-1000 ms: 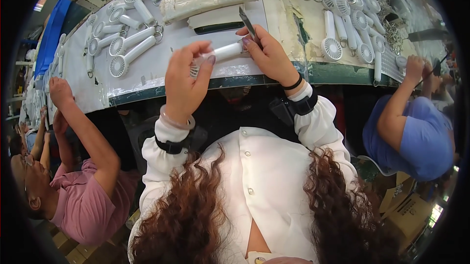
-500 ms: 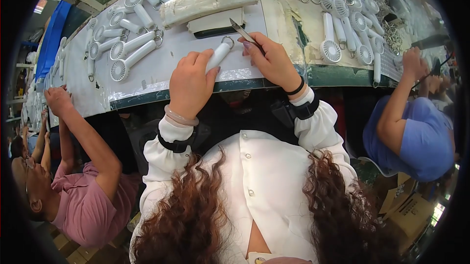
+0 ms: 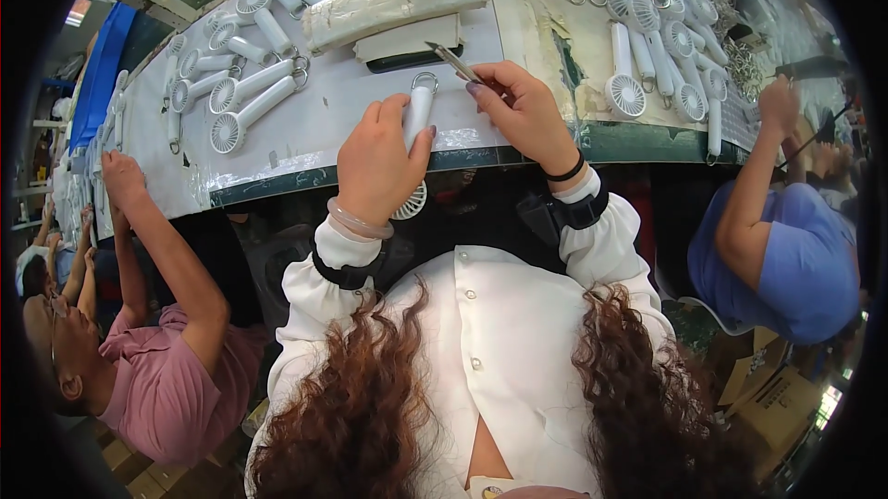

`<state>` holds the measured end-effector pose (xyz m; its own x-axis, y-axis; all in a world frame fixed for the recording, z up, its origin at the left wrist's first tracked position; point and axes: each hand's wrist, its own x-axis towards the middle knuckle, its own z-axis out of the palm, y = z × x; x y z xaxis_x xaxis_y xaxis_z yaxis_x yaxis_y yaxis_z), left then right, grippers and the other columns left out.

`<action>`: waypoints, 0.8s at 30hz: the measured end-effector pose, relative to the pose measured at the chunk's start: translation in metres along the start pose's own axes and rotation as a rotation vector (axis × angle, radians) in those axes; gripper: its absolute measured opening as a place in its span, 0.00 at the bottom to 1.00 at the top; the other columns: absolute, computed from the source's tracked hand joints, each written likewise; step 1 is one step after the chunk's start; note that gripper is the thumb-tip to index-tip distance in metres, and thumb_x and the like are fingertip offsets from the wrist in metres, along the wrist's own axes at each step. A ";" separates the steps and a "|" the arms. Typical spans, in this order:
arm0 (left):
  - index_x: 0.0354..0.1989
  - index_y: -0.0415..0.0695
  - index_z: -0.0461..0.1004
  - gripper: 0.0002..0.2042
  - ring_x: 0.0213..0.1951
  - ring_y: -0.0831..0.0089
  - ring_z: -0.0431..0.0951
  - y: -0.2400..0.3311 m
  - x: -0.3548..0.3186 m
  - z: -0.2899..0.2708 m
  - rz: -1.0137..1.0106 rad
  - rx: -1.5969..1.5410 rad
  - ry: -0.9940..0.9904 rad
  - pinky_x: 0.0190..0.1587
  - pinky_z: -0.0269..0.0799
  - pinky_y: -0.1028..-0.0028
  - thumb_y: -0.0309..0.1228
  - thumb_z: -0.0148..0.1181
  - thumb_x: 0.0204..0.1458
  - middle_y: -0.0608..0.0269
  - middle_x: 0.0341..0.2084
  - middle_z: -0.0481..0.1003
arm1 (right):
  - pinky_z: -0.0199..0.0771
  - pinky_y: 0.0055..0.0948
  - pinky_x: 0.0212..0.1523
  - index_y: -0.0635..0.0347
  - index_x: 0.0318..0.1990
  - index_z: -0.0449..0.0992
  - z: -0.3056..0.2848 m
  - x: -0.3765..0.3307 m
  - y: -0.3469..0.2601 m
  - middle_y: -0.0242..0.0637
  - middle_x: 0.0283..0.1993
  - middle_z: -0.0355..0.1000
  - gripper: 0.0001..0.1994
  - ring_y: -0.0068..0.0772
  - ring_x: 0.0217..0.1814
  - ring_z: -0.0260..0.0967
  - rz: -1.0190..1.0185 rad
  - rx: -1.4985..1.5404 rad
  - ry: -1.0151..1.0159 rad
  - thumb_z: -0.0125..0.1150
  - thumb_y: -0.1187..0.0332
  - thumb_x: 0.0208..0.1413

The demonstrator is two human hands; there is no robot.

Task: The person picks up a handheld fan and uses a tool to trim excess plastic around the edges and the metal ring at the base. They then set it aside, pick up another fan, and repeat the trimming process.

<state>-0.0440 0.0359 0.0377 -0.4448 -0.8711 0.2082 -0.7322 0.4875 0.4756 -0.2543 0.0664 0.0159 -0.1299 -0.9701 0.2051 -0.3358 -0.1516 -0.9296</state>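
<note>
White handheld fan (image 3: 416,134) at near bench (image 3: 305,134) edge, handle up; left hand (image 3: 377,166), fingers closed round its handle. Right hand (image 3: 523,110) just beside, fingers pinching tweezers (image 3: 453,61) near handle's ring. More fans (image 3: 250,101) lie left

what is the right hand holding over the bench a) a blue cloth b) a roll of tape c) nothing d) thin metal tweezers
d: the right hand pinches thin metal tweezers near the ring end of the white handheld fan that the left hand holds.
</note>
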 end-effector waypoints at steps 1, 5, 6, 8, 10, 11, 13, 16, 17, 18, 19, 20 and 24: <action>0.54 0.43 0.73 0.20 0.34 0.61 0.78 0.000 0.000 0.000 -0.001 -0.003 -0.003 0.38 0.75 0.65 0.36 0.65 0.54 0.57 0.36 0.75 | 0.70 0.22 0.36 0.62 0.59 0.75 0.001 0.000 0.001 0.31 0.36 0.73 0.17 0.21 0.33 0.67 0.000 0.002 -0.001 0.59 0.74 0.63; 0.56 0.42 0.72 0.22 0.31 0.63 0.77 0.000 -0.002 -0.003 0.001 -0.026 -0.011 0.36 0.74 0.66 0.36 0.65 0.54 0.59 0.34 0.74 | 0.72 0.26 0.35 0.60 0.59 0.74 0.002 0.000 0.005 0.36 0.36 0.75 0.18 0.26 0.32 0.70 -0.262 -0.255 0.081 0.58 0.76 0.62; 0.56 0.42 0.72 0.22 0.31 0.63 0.77 0.000 -0.003 -0.004 -0.001 -0.023 -0.014 0.36 0.74 0.66 0.36 0.65 0.54 0.59 0.34 0.74 | 0.72 0.27 0.35 0.60 0.59 0.74 0.001 -0.003 0.005 0.38 0.36 0.75 0.18 0.27 0.32 0.70 -0.272 -0.324 0.056 0.58 0.76 0.61; 0.55 0.44 0.73 0.21 0.35 0.57 0.78 -0.001 -0.004 -0.008 -0.026 -0.053 -0.038 0.38 0.75 0.63 0.36 0.65 0.54 0.56 0.36 0.75 | 0.73 0.27 0.36 0.59 0.59 0.74 -0.001 -0.008 -0.002 0.41 0.36 0.75 0.18 0.30 0.33 0.72 -0.292 -0.459 0.004 0.56 0.77 0.61; 0.55 0.45 0.73 0.21 0.37 0.54 0.79 -0.003 -0.005 -0.011 -0.041 -0.062 -0.054 0.39 0.76 0.62 0.36 0.65 0.53 0.55 0.38 0.75 | 0.73 0.27 0.37 0.59 0.60 0.74 0.002 -0.011 -0.009 0.42 0.36 0.74 0.19 0.30 0.33 0.72 -0.270 -0.493 -0.012 0.56 0.77 0.61; 0.55 0.44 0.73 0.21 0.37 0.55 0.79 -0.004 -0.005 -0.011 -0.048 -0.070 -0.053 0.39 0.75 0.62 0.36 0.65 0.53 0.56 0.37 0.75 | 0.73 0.27 0.37 0.59 0.60 0.74 0.004 -0.012 -0.012 0.43 0.37 0.74 0.19 0.31 0.34 0.72 -0.252 -0.532 -0.028 0.55 0.77 0.61; 0.55 0.44 0.73 0.21 0.36 0.57 0.78 -0.006 -0.004 -0.011 -0.060 -0.089 -0.049 0.39 0.75 0.63 0.35 0.65 0.53 0.56 0.37 0.74 | 0.73 0.26 0.38 0.59 0.60 0.74 0.005 -0.013 -0.010 0.43 0.37 0.74 0.19 0.31 0.34 0.72 -0.231 -0.571 -0.044 0.55 0.77 0.62; 0.55 0.44 0.73 0.21 0.35 0.58 0.78 -0.005 -0.002 -0.010 -0.067 -0.088 -0.060 0.38 0.75 0.64 0.35 0.64 0.53 0.57 0.36 0.74 | 0.72 0.23 0.40 0.60 0.62 0.72 0.006 -0.007 0.003 0.39 0.40 0.74 0.19 0.25 0.35 0.70 -0.213 -0.168 -0.018 0.54 0.76 0.63; 0.54 0.44 0.73 0.20 0.35 0.58 0.78 -0.005 -0.001 -0.010 -0.070 -0.089 -0.063 0.38 0.75 0.64 0.35 0.64 0.53 0.57 0.36 0.74 | 0.72 0.23 0.40 0.60 0.62 0.72 0.002 -0.005 0.003 0.39 0.40 0.74 0.19 0.25 0.35 0.70 -0.212 -0.170 -0.017 0.54 0.76 0.63; 0.54 0.44 0.73 0.20 0.35 0.58 0.78 -0.005 -0.002 -0.010 -0.072 -0.089 -0.062 0.38 0.75 0.64 0.35 0.64 0.53 0.57 0.36 0.74 | 0.71 0.22 0.41 0.61 0.63 0.71 -0.004 -0.003 0.003 0.37 0.42 0.74 0.19 0.23 0.36 0.69 -0.086 0.027 -0.146 0.53 0.76 0.64; 0.54 0.44 0.73 0.20 0.35 0.58 0.78 -0.005 -0.002 -0.009 -0.074 -0.083 -0.060 0.38 0.75 0.64 0.35 0.65 0.53 0.57 0.36 0.74 | 0.71 0.21 0.42 0.62 0.64 0.70 -0.010 -0.001 0.002 0.35 0.43 0.73 0.20 0.21 0.37 0.68 0.041 0.225 -0.273 0.52 0.76 0.65; 0.54 0.43 0.73 0.20 0.35 0.58 0.78 -0.005 -0.002 -0.009 -0.077 -0.077 -0.057 0.38 0.75 0.64 0.35 0.65 0.53 0.57 0.36 0.74 | 0.70 0.20 0.43 0.63 0.65 0.69 -0.013 -0.001 0.001 0.33 0.44 0.72 0.20 0.20 0.37 0.67 0.170 0.421 -0.398 0.51 0.76 0.66; 0.53 0.43 0.73 0.20 0.35 0.58 0.78 -0.006 -0.003 -0.008 -0.082 -0.081 -0.047 0.39 0.75 0.64 0.35 0.65 0.52 0.57 0.36 0.74 | 0.68 0.17 0.43 0.66 0.68 0.65 -0.009 -0.002 -0.001 0.28 0.47 0.69 0.21 0.16 0.40 0.64 0.204 0.695 -0.373 0.47 0.76 0.69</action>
<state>-0.0342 0.0346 0.0414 -0.4105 -0.9031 0.1265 -0.7240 0.4071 0.5569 -0.2620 0.0698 0.0192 0.2344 -0.9721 0.0101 0.3328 0.0705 -0.9404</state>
